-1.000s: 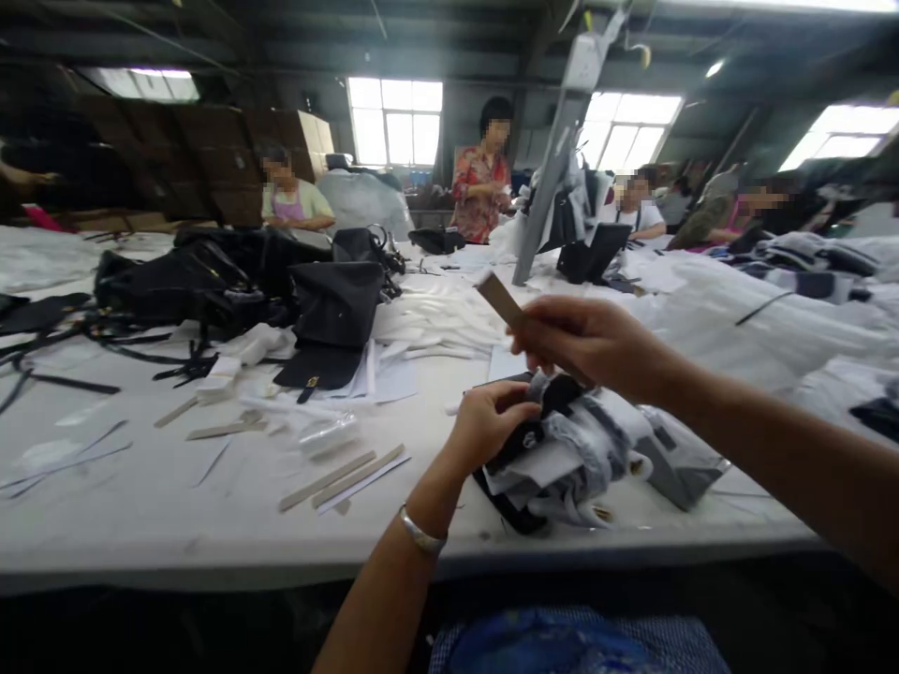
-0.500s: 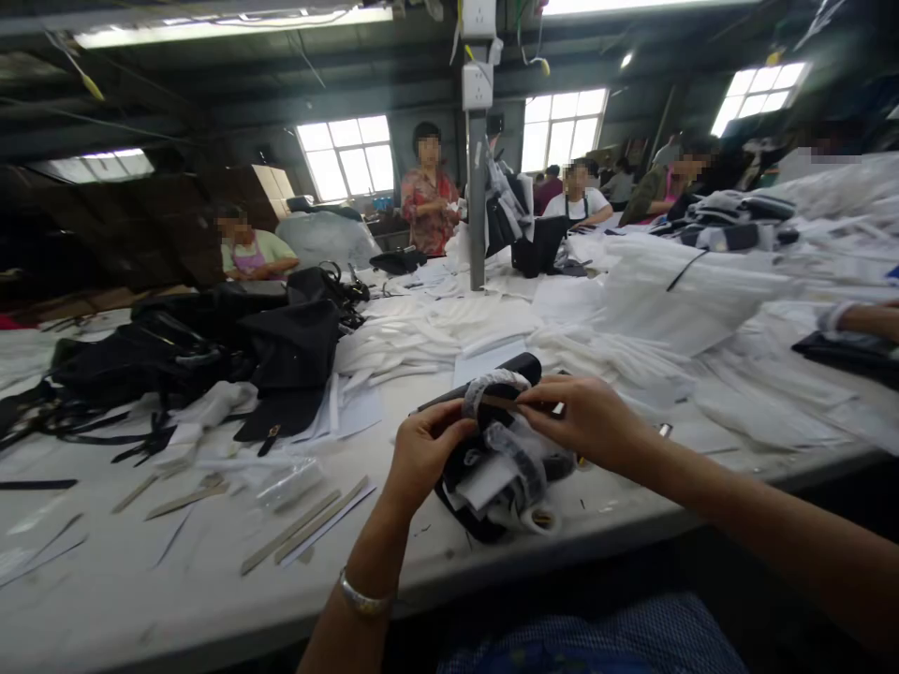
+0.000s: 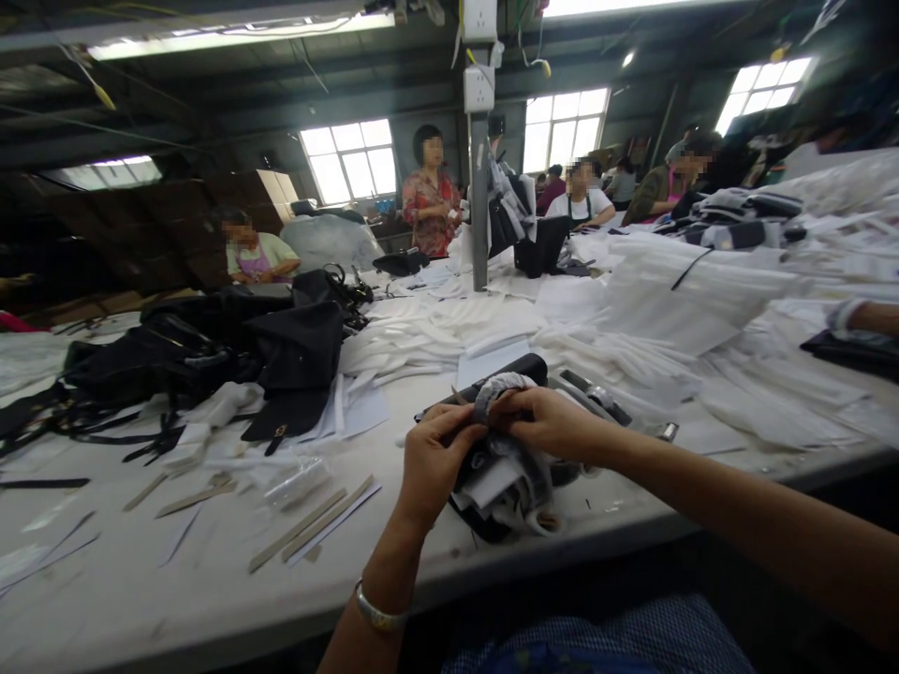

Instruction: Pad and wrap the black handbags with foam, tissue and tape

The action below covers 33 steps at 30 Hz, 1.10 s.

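Note:
A black bag (image 3: pixel 464 510) lies in front of me at the table's front edge, with white paper and clear plastic bunched about it. Its handle (image 3: pixel 500 382) arches up, wrapped in whitish see-through film. My left hand (image 3: pixel 441 454) pinches the left side of this wrapped handle between thumb and fingers. My right hand (image 3: pixel 552 423) is closed at the handle's inner right side, fingertips pressed together. A thin brown strip (image 3: pixel 456 395) pokes out left of the handle; its other end is hidden behind the handle and my right fingers.
Black bags (image 3: pixel 295 351) are heaped at the left. Cardboard strips (image 3: pixel 330 520) and crumpled plastic (image 3: pixel 295 479) lie nearer. White foam sheets (image 3: pixel 688 295) cover the back and right. A grey post (image 3: pixel 478 206) rises mid-table. Several people work beyond; another person's arm (image 3: pixel 871 318) reaches in at right.
My right hand has moved left, up against the wrapped handle. The brown strip, earlier seen between my right fingers and the handle, now sticks out on the handle's left side.

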Available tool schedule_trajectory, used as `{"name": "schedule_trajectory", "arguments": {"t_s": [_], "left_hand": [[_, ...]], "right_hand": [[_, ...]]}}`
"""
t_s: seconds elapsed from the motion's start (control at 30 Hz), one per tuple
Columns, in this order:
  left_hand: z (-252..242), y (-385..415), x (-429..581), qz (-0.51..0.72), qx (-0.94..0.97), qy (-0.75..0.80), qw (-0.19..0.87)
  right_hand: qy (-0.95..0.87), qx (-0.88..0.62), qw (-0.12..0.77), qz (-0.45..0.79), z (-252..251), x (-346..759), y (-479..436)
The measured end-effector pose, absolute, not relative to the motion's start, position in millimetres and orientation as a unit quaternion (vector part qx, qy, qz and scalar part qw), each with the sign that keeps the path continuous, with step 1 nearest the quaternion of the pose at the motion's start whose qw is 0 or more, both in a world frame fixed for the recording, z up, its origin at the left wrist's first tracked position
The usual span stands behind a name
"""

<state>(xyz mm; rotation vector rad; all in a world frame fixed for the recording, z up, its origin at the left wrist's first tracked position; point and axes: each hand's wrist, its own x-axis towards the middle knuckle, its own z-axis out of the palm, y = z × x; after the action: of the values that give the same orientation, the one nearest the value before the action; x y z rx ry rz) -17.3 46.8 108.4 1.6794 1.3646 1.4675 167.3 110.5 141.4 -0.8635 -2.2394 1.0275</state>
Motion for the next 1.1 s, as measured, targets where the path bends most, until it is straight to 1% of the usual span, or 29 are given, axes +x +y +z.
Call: {"name": "schedule_trajectory", "arguments": {"t_s": [0.1, 0.23, 0.33, 0.43, 0.57, 0.73, 0.87, 1.0, 1.1], "left_hand": [[110, 44, -13, 0.551, 0.628, 0.497, 0.235], [109, 40, -9, 0.563, 0.625, 0.492, 0.225], [105, 40, -6, 0.582, 0.588, 0.503, 0.251], [100, 40, -2, 0.619, 0.514, 0.510, 0.303], [99, 40, -1, 0.652, 0.440, 0.517, 0.338], [101, 40, -2, 0.644, 0.452, 0.520, 0.332], [99, 41, 0, 0.638, 0.466, 0.531, 0.307], [98, 40, 1, 0.623, 0.476, 0.539, 0.309], [100, 40, 0, 0.606, 0.490, 0.542, 0.315]], "right_hand": [[-0.829, -0.298, 0.232, 0.412, 148, 172, 113], [-0.827, -0.287, 0.222, 0.430, 152, 171, 111], [-0.805, -0.328, 0.249, 0.427, 149, 167, 106], [-0.796, -0.361, 0.281, 0.397, 146, 164, 101], [-0.800, -0.371, 0.272, 0.385, 147, 163, 97], [-0.808, -0.378, 0.249, 0.378, 150, 163, 101], [-0.816, -0.367, 0.232, 0.382, 148, 166, 108], [-0.805, -0.326, 0.204, 0.452, 151, 173, 113], [-0.738, -0.322, 0.189, 0.563, 152, 180, 114]]}}
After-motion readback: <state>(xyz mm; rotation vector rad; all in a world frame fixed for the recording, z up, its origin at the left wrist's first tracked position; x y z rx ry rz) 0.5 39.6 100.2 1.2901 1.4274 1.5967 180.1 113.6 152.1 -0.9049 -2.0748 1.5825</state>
